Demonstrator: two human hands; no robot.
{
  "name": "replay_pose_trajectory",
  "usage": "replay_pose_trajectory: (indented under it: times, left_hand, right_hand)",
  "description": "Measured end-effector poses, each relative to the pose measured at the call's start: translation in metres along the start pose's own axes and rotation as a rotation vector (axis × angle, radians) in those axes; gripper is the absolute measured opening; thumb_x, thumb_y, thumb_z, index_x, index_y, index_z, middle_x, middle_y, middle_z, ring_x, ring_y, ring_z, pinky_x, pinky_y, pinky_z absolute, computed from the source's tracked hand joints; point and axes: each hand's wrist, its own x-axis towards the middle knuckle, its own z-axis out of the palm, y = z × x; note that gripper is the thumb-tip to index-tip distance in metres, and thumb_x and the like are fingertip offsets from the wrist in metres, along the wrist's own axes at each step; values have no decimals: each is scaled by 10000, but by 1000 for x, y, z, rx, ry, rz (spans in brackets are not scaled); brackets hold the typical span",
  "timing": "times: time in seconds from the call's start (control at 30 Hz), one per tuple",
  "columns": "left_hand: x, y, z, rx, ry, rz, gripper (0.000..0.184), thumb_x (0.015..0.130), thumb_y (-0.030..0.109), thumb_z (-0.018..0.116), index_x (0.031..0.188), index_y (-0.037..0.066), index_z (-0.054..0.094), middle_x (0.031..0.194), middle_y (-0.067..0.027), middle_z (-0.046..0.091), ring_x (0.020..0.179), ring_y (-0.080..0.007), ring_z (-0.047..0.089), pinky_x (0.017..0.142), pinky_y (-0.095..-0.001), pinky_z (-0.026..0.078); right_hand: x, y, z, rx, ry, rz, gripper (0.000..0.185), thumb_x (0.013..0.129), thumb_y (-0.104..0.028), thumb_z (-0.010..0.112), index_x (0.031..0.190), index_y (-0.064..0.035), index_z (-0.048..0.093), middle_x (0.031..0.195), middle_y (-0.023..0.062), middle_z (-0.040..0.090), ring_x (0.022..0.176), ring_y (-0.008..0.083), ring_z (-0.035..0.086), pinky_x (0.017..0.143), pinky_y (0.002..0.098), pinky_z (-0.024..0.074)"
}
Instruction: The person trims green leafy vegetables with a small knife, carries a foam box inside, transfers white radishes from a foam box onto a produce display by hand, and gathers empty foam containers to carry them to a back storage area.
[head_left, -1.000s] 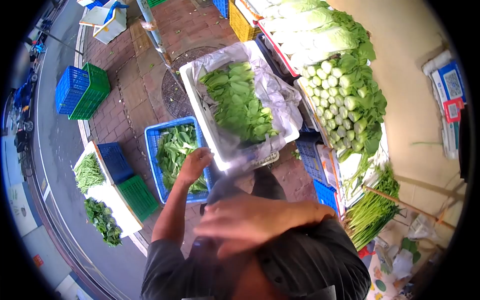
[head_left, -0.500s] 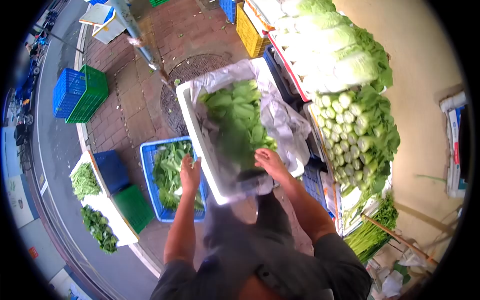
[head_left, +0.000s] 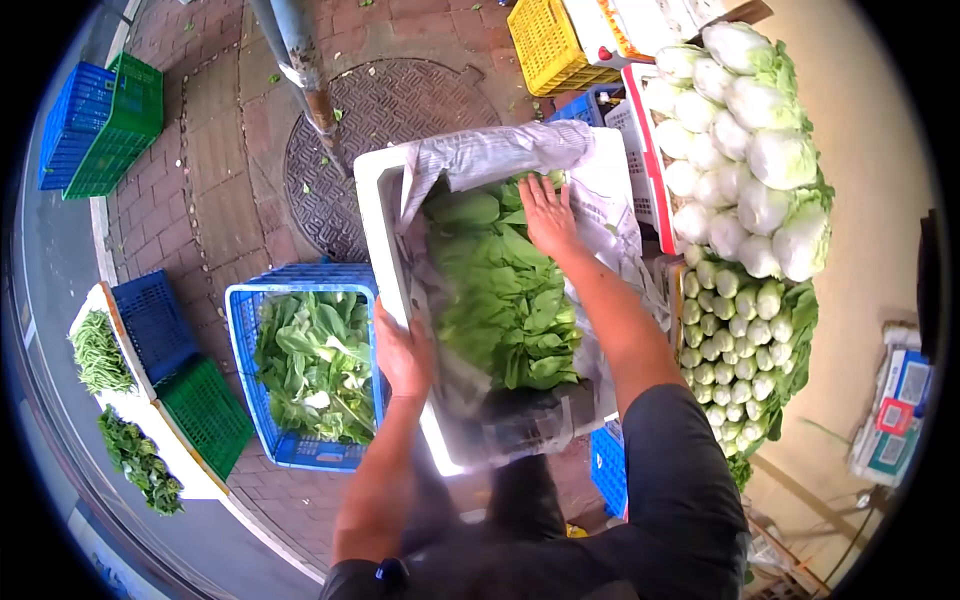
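Note:
A white foam box (head_left: 378,225) lined with a crinkled translucent plastic sheet (head_left: 480,165) stands in front of me. Leafy greens (head_left: 500,290) lie in it, packed in rows. My left hand (head_left: 403,355) grips the box's left wall, its fingers on the outer side and the thumb toward the inside. Near the far right end of the greens, my right hand (head_left: 549,215) rests palm down with fingers stretched out, touching the leaves and holding nothing. Left of the box, a blue plastic crate (head_left: 300,280) contains loose leaves and pale trimmings (head_left: 315,365).
Napa cabbages (head_left: 745,150) and bundled bok choy (head_left: 735,330) are stacked along the right. A metal pole (head_left: 305,70) rises beyond the box by a manhole cover (head_left: 420,90). Blue and green crates (head_left: 115,125) stand at left; a yellow crate (head_left: 550,45) is at back.
My right hand has moved away from me to the far end of the greens and flattened on them. My left hand has come onto the box's wall. The view has shifted closer.

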Motion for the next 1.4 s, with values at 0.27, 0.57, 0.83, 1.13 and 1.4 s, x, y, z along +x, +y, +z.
replay_pose_trajectory:
  times: [0.27, 0.57, 0.83, 1.13, 1.4]
  left_hand:
    - [25, -15, -17, 0, -10, -5, 628, 918, 166, 612, 1448, -45, 350, 1256, -292, 551, 1132, -468, 550, 957, -496, 446]
    - [31, -11, -16, -5, -33, -33, 642, 929, 189, 609, 1460, -43, 332, 1265, -283, 550, 1155, -461, 543, 976, -506, 443]
    - [15, 9, -14, -6, 21, -3, 611, 904, 123, 591, 1442, -49, 359, 1304, -291, 545, 1157, -466, 550, 973, -493, 449]
    - [-58, 61, -37, 198, -79, -95, 727, 904, 261, 671, 1476, -21, 322, 1340, -300, 512, 1228, -455, 509, 1025, -489, 416]
    - [-189, 291, -51, -1063, -792, -324, 755, 961, 405, 662, 1513, 16, 323, 1380, -163, 554, 1207, -299, 578, 923, -406, 524]
  right_hand:
    - [44, -4, 6, 31, -177, 6, 295, 934, -161, 481, 1191, -89, 605, 1228, 69, 619, 1210, 278, 544, 1059, 486, 409]
    - [36, 10, -13, 268, 98, -4, 286, 811, -63, 634, 1093, -28, 594, 1042, 177, 655, 1007, 382, 623, 859, 463, 516]
    - [-48, -25, -112, 988, 95, 493, 318, 841, 2, 640, 1157, -30, 648, 1127, 174, 684, 1005, 330, 660, 802, 396, 515]
    - [-253, 10, -222, 2712, 264, 611, 389, 887, 30, 599, 1253, -103, 619, 1190, 44, 675, 1104, 227, 637, 902, 400, 524]
    - [-391, 83, -297, 2853, 232, 406, 420, 930, -64, 616, 1346, -74, 558, 1291, 93, 630, 1174, 268, 607, 1017, 448, 488]
